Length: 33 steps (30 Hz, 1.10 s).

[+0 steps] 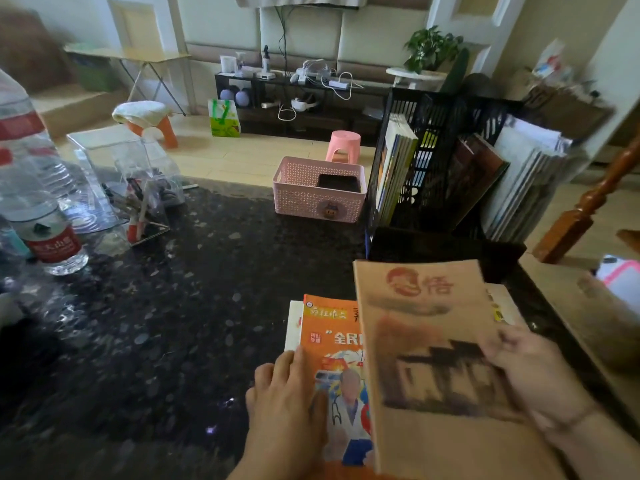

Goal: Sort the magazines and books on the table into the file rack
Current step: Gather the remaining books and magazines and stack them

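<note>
My right hand [533, 372] grips a tan-covered book [429, 344] by its right edge and holds it tilted above the pile. Below it lies an orange magazine [332, 344] on top of a small stack of magazines near the table's front edge. My left hand [287, 400] rests with straight fingers on the orange magazine's left edge. A black mesh file rack [436, 140] stands at the back right of the table, with books and magazines upright in its slots.
The dark speckled table [166, 323] carries a pink perforated basket [318, 195] left of the rack, a clear acrylic organiser [131, 174] with pens, and water bottles [41, 188] at the far left. A wooden baluster [588, 206] stands beyond the right edge.
</note>
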Motion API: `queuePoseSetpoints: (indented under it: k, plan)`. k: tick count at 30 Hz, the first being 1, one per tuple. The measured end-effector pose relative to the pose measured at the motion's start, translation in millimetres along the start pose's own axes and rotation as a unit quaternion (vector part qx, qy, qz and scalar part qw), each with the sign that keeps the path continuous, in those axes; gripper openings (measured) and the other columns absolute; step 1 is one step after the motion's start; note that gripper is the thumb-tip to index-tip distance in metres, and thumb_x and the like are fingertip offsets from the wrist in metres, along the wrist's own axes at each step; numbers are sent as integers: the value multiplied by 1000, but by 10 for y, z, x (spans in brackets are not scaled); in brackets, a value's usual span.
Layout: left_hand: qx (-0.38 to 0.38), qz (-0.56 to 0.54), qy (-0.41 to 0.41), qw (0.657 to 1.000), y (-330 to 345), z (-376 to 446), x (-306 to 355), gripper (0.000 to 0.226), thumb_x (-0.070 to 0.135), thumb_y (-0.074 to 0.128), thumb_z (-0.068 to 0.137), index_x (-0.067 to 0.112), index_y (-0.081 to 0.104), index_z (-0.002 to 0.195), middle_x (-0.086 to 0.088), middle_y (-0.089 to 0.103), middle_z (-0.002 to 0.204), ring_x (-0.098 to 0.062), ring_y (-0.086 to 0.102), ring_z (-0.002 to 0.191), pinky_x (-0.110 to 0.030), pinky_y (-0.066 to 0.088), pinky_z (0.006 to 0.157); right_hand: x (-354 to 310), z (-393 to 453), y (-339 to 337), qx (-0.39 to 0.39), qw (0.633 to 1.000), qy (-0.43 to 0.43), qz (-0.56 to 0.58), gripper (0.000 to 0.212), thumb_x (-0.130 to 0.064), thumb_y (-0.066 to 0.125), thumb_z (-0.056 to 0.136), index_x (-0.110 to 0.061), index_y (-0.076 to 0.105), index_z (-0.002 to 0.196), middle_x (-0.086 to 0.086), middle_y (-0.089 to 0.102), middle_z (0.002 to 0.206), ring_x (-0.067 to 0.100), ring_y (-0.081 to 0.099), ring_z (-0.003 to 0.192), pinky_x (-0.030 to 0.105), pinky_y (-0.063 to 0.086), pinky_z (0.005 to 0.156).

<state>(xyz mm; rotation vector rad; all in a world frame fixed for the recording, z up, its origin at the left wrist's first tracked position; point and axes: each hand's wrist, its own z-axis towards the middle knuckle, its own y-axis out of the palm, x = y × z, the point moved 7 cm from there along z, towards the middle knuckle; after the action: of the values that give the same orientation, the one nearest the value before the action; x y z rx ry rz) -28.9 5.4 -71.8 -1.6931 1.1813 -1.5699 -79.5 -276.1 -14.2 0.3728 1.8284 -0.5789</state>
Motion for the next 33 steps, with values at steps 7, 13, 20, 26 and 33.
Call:
queuePoseSetpoints:
  k: [7, 13, 20, 26, 33]
  plan:
    - [6, -195, -47, 980, -91, 37, -196, 40, 35, 39, 102, 34, 39, 142, 15, 41, 135, -11, 27, 136, -41, 25, 116, 565, 157, 595, 2, 986, -28, -166, 17, -11, 59, 92, -11, 68, 105, -1, 74, 87, 15, 71, 80, 33, 58, 71]
    - [-53, -189, -46, 979, 76, 55, -153, 62, 42, 45, 99, 28, 18, 152, 13, 6, 161, -15, 1, 149, -47, 13, 122, 349, 24, 653, -9, 874, -132, -468, 18, -38, 53, 92, -25, 53, 81, -8, 56, 84, 6, 52, 75, 22, 42, 62]
    - [-47, -210, -63, 975, 137, 86, -173, 54, 45, 51, 94, 26, 35, 143, 8, 7, 161, -23, 0, 145, -54, 18, 118, 430, 9, 638, -35, 879, -92, -467, 32, -42, 55, 91, -18, 63, 71, -8, 63, 65, 4, 56, 62, 19, 41, 51]
    - [-53, -233, -51, 970, 142, 125, -226, 50, 46, 56, 92, 31, 48, 139, 12, 12, 157, -18, 1, 142, -52, 24, 116, 465, -23, 516, -48, 933, -49, -354, 20, -27, 60, 91, -25, 67, 72, -12, 68, 72, 2, 60, 72, 15, 39, 54]
    - [-42, -154, -17, 987, 157, 76, -171, 57, 46, 59, 89, 36, 37, 141, 13, 4, 158, -18, 2, 142, -49, 19, 119, 167, -98, 440, 11, 911, -102, -400, 14, -26, 60, 91, -22, 73, 92, -10, 61, 84, 9, 54, 80, 21, 38, 66]
